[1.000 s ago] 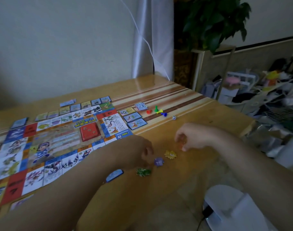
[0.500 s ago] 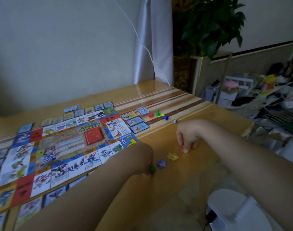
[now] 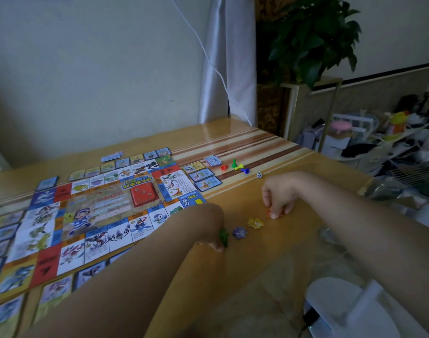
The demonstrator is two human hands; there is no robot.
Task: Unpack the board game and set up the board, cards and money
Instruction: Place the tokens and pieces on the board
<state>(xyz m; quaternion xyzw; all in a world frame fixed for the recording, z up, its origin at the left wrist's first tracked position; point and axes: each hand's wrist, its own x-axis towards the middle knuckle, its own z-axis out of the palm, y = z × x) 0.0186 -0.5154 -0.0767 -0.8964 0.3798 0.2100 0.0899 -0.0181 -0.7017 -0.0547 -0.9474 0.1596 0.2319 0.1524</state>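
The colourful game board (image 3: pixel 91 215) lies flat on the wooden table (image 3: pixel 245 191), with cards (image 3: pixel 203 175) laid round its edges. My left hand (image 3: pixel 208 225) pinches a green token (image 3: pixel 224 237) at the table's near edge. A purple token (image 3: pixel 239 232) and a yellow token (image 3: pixel 255 223) lie in a row to its right. Curled fingers of my right hand (image 3: pixel 278 195) hold an orange token (image 3: pixel 273 212) on the table. A red card deck (image 3: pixel 144 194) sits on the board's middle.
Red, green, yellow and blue pawns (image 3: pixel 234 165) and a white die (image 3: pixel 259 175) lie beyond the board's right corner, beside a small stack of money (image 3: pixel 213 160). A white device (image 3: pixel 350 311) is below the table at the lower right. Clutter (image 3: pixel 391 142) fills the floor at the right.
My left hand has picked the green token up off the table and tilted it on edge. My right hand has lowered the orange token to the tabletop near the yellow one.
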